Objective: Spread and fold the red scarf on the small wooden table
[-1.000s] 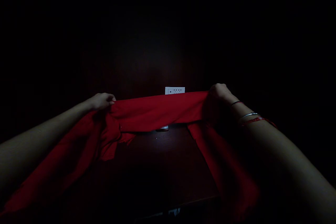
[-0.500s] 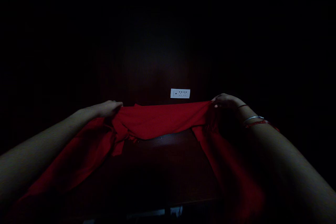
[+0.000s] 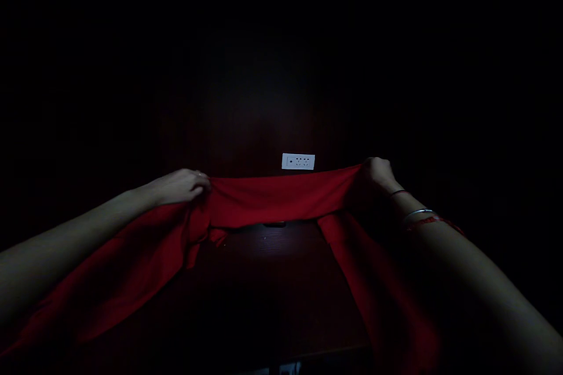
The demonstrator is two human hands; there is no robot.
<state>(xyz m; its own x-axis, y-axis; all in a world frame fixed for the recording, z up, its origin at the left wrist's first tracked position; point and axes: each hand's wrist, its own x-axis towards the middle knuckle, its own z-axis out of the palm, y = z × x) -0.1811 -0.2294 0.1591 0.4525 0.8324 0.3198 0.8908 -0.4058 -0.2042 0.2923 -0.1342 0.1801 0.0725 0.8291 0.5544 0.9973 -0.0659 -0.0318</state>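
Gripping the cloth (image 3: 272, 199), the left hand (image 3: 187, 186) and right hand (image 3: 379, 173) are closed on its far edge, holding it across the table (image 3: 272, 252); its sides trail near left and near right. A socket (image 3: 298, 162) shows beyond.

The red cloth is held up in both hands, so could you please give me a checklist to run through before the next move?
1. Left hand gripping the red cloth: ok.
2. Right hand gripping it too: ok.
3. Top edge nearly straight between the hands: ok.
4. Cloth smooth below the left hand: not ok, bunched folds.
5. White socket plate uncovered: ok.
6. Dark tabletop free of obstacles: cannot tell, too dark.
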